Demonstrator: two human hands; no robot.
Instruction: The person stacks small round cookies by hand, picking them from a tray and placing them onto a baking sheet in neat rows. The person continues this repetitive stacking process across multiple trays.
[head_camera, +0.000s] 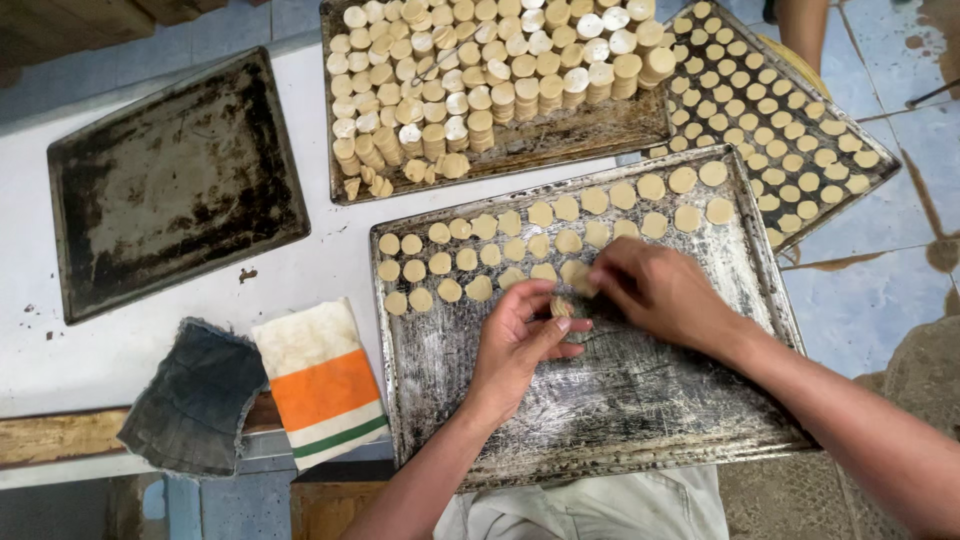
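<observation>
A white table top (300, 270), scuffed and speckled, carries several dark, worn baking trays; past its right edge the floor (880, 290) is pale blue tile with rust-coloured stains. On the far left lies an empty blackened tray (175, 185). At the far middle a tray (600, 135) holds upright stacks of pale round dough discs (480, 80), and to the far right another tray (870, 185) is covered with single flat discs in rows. On the near left a folded cloth with white, orange and green bands (322, 385) lies beside a frayed dark denim rag (195, 400).

The near tray (620, 410) sits before the person, its long axis running near to far with a slight tilt, the far end leaning right. Flat discs (520, 245) fill its far part in rows that slant from near left up to far right; the near half is bare metal.

The left hand (520, 345) is curled, palm up, cradling a short stack of discs (561, 308) between thumb and fingers over the tray's middle. The right hand (660, 290) is loosely closed, its fingertips pinching a disc at the near end of the rows, just beside the left hand.
</observation>
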